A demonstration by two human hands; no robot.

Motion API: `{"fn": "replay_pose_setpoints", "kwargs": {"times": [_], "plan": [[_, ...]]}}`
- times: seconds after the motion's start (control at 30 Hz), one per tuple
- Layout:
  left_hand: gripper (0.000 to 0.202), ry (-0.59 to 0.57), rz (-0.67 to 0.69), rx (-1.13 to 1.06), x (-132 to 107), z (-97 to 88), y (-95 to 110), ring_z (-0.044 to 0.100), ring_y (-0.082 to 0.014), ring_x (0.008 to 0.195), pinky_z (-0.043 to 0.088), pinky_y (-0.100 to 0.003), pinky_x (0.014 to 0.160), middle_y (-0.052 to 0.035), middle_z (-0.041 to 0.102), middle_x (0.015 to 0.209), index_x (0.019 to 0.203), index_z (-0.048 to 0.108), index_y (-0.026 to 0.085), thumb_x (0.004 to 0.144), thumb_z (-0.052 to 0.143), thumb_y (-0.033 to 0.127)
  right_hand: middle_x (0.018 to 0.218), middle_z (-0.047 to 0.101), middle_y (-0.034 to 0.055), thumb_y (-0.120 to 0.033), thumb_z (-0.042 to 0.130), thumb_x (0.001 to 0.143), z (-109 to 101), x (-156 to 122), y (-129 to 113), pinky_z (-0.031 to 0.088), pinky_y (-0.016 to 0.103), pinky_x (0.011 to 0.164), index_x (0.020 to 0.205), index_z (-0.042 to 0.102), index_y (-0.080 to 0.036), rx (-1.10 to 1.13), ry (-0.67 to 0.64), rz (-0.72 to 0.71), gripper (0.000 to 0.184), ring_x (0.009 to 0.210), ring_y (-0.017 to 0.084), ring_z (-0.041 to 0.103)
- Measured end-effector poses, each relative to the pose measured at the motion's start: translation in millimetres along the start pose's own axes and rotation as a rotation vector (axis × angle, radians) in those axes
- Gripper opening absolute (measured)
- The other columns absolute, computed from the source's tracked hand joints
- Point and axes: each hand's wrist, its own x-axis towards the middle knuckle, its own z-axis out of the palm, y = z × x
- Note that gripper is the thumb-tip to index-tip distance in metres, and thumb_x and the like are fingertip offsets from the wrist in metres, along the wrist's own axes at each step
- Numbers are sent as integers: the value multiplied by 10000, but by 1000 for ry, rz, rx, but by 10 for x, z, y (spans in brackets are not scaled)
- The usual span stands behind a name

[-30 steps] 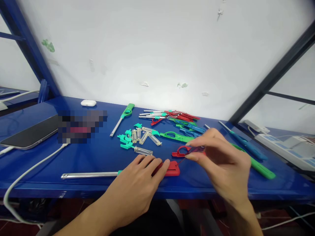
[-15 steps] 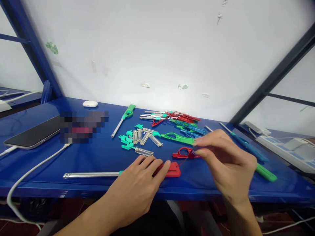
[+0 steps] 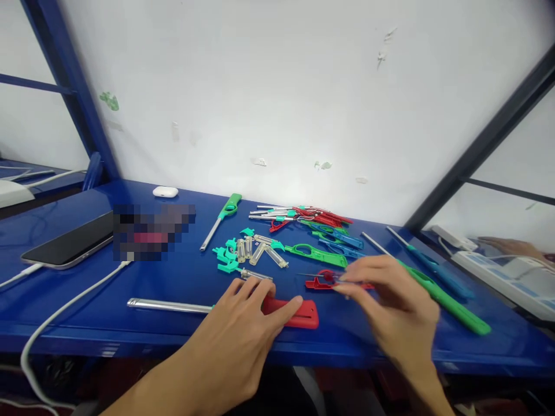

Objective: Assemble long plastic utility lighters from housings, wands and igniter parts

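Note:
My left hand [image 3: 243, 329] lies flat, fingers spread, on a half-built lighter: a red handle shell [image 3: 299, 313] with a long metal tube [image 3: 169, 305] running left. My right hand [image 3: 390, 303] is blurred; its fingertips pinch at a second red shell [image 3: 321, 281] lying just beyond the first one. Behind them lie several clear gas tubes [image 3: 260, 251] and teal trigger pieces [image 3: 225, 254]. A green shell [image 3: 314, 253] rests to their right.
A heap of red, green and blue lighter parts [image 3: 316, 222] sits near the wall. Finished lighters lie about: one green [image 3: 219, 218], one long green [image 3: 446, 300], one blue [image 3: 429, 263]. A phone [image 3: 69, 242] with white cable [image 3: 65, 300], an earbud case [image 3: 165, 191] and a power strip [image 3: 507, 271] flank the blue bench.
My right hand has dropped from above the bench down to the second red shell and moved slightly left. The left hand stays on the red handle. The view has tilted a little.

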Motion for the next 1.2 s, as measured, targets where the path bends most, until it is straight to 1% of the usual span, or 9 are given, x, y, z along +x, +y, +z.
{"fn": "replay_pose_setpoints", "kwargs": {"times": [0.1,0.2,0.37,0.63,0.83,0.93,1.03,1.1,1.2], "plan": [[727,30,29,-52,-56,55,-65,594,-343,1245,531,-560,1029,-133,609,1343,1590,403,285,925,528,19,928,703,3,-83,793,907,76,-111,28,580,273,779,958,757,-231,-96,-155,-55,161,843,144,693],[588,142,54,-53,-101,101,-123,620,-305,1202,534,-520,1025,-119,649,1320,1584,367,225,1032,502,73,957,699,23,-121,754,951,104,-203,30,589,262,806,993,756,-220,-148,-281,-85,107,856,149,706],[380,272,50,-35,-134,-28,-170,659,-261,1157,530,-448,1008,-68,705,1284,1492,452,237,1117,437,186,1034,708,41,-233,686,1018,88,-268,29,590,272,836,1080,733,-242,-168,-391,-46,78,921,170,724],[456,318,181,27,-143,-279,-43,673,-199,1171,529,-345,1038,-46,734,1296,1561,444,192,1132,300,133,1231,734,53,-586,688,970,103,-257,-176,587,349,957,1367,600,-304,-115,-530,-61,494,1081,222,726],[481,451,249,88,-153,-266,-10,612,-226,1317,468,-386,1161,-63,713,1352,1526,535,233,1075,443,95,1163,779,43,-450,486,1110,191,-265,-346,604,298,931,1368,586,-245,-119,-586,-90,345,1020,182,739],[604,597,143,84,-183,-239,-63,465,-280,1473,380,-475,1231,-80,584,1512,1542,506,269,1011,481,-16,1206,771,54,-420,519,1104,-75,-184,-210,597,290,907,1504,515,-263,-261,-468,-83,430,982,178,737],[542,714,-11,37,-173,-192,-159,522,-259,1392,397,-454,1210,-68,606,1415,1473,549,267,1004,523,-3,1285,752,72,-401,558,1081,-542,-130,32,582,351,950,1491,572,-293,-522,-162,101,424,1105,240,734],[475,655,-20,45,-140,-131,-247,544,-260,1337,429,-459,1182,-67,622,1343,1451,551,269,1021,543,68,1294,759,99,-504,518,1071,-852,-176,202,576,432,969,1466,612,-272,-721,13,255,467,1138,314,737],[481,530,-108,45,-82,-9,-373,520,-304,1334,462,-551,1137,-102,572,1379,1485,507,279,1042,467,96,1291,764,151,-630,380,1061,-1182,-402,422,590,527,871,1456,635,-245,-995,-21,461,608,1116,423,745]]}}
